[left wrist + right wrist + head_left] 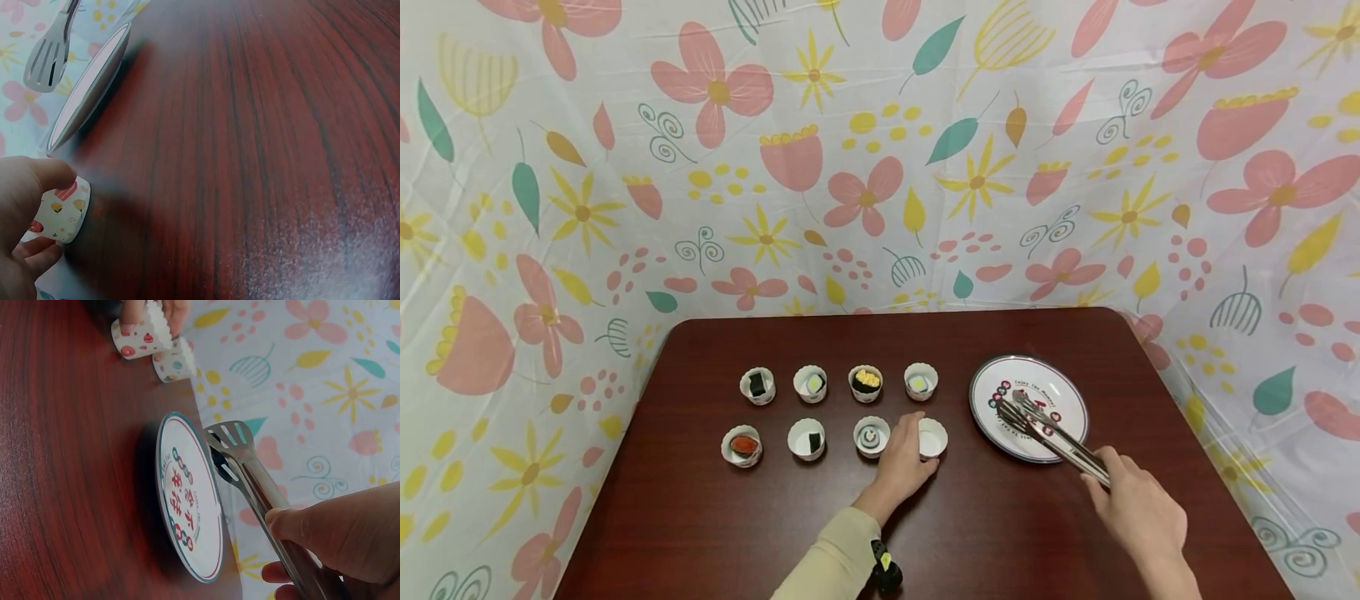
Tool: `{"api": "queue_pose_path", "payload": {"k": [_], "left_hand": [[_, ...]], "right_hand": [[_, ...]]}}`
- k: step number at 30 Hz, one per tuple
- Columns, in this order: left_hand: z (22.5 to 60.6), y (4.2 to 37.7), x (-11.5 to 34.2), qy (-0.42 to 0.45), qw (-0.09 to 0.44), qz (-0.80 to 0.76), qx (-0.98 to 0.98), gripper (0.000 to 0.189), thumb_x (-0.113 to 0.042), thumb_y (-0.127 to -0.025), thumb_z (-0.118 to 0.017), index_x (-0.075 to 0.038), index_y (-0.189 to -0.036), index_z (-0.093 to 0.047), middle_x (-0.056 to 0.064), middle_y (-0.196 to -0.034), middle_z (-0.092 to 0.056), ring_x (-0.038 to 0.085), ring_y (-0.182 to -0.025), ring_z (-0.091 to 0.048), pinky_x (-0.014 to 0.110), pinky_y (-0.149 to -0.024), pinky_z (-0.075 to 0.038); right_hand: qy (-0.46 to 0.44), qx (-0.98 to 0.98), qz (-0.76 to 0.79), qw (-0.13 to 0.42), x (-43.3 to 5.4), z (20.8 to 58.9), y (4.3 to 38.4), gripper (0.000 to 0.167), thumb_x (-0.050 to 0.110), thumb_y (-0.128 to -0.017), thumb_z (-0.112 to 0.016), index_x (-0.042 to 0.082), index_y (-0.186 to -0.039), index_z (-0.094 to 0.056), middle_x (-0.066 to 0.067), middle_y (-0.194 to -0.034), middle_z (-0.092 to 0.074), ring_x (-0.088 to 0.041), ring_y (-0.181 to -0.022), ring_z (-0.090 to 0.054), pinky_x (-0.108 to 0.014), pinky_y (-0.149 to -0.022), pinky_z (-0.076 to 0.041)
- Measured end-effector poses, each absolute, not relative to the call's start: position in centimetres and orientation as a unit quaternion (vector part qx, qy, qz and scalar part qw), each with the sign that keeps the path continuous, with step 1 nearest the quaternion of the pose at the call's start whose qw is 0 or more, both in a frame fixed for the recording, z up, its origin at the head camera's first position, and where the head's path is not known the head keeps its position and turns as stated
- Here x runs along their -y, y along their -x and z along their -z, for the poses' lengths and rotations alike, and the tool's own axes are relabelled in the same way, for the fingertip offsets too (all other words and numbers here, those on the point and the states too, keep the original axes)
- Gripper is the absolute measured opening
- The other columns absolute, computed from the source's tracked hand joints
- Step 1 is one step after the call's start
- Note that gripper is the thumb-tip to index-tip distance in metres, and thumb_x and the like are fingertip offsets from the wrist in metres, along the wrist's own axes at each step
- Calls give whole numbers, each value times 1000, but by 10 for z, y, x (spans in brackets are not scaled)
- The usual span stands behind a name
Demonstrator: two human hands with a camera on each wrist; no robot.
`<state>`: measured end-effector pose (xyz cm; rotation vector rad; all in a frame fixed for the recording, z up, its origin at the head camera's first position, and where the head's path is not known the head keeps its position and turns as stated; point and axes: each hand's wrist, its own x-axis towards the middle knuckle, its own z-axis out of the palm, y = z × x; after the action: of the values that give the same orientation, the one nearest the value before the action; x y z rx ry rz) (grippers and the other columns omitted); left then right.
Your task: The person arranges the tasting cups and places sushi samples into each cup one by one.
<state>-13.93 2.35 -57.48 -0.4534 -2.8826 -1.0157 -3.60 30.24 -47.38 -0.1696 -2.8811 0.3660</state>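
Observation:
My left hand (901, 462) pinches a small scalloped paper cup (932, 439) at the right end of the front row. White shows inside this cup, and its printed side (67, 209) appears in the left wrist view between thumb and fingers. With my right hand (1142, 508) I grip metal serving tongs (1071, 450), their slotted heads held over a white plate (1063, 392). In the right wrist view the heads are slightly apart with nothing seen between them. Left of the held cup is a cup with a round swirled piece (870, 437).
Several more cups stand in two rows on the brown table (700, 533). They hold small sushi-like pieces, among them a yellow-topped one (867, 381), an orange-red one (744, 446) and a black-wrapped one (757, 384). A flowered cloth (865, 275) hangs behind the table.

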Motion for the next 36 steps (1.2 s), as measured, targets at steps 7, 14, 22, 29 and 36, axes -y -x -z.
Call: {"api": "queue_pose_path", "payload": {"k": [7, 14, 22, 29, 36], "left_hand": [[578, 141, -26, 127, 28, 329, 935, 70, -20, -71, -78, -12, -130, -41, 4, -120, -50, 20, -109, -52, 35, -85, -46], [580, 143, -28, 125, 27, 334, 934, 70, -19, -71, -78, -13, -130, -41, 4, -119, -50, 20, -108, -52, 35, -85, -46], [580, 144, -28, 129, 38, 329, 935, 70, -19, -70, -78, -12, -129, -41, 4, -119, -50, 20, -107, -53, 34, -84, -46], [580, 144, -28, 133, 44, 334, 932, 70, -18, -69, -78, -12, -129, -42, 4, -118, -51, 20, -106, -53, 34, -84, -46], [579, 146, -29, 130, 34, 349, 928, 70, -17, -70, -78, -11, -130, -41, 5, -118, -51, 21, -107, -52, 34, -87, -45]], "right_hand": [[37, 980, -127, 151, -296, 476, 38, 31, 18, -72, -74, 9, -96, -56, -13, -75, -59, -40, -61, -56, -44, -41, -35], [22, 979, -125, 157, -286, 474, 42, 33, 19, -71, -74, 8, -97, -56, -12, -74, -58, -39, -62, -56, -44, -40, -35], [8, 982, -112, 152, -269, 472, 47, 36, 22, -71, -75, 9, -98, -56, -11, -78, -59, -38, -65, -58, -43, -40, -35], [-12, 984, -97, 152, -255, 472, 48, 36, 25, -71, -75, 11, -98, -56, -8, -76, -58, -34, -66, -58, -41, -40, -35], [-38, 980, -92, 175, -243, 474, 50, 34, 24, -68, -76, 14, -95, -59, -4, -72, -55, -29, -66, -59, -37, -41, -37]]}}
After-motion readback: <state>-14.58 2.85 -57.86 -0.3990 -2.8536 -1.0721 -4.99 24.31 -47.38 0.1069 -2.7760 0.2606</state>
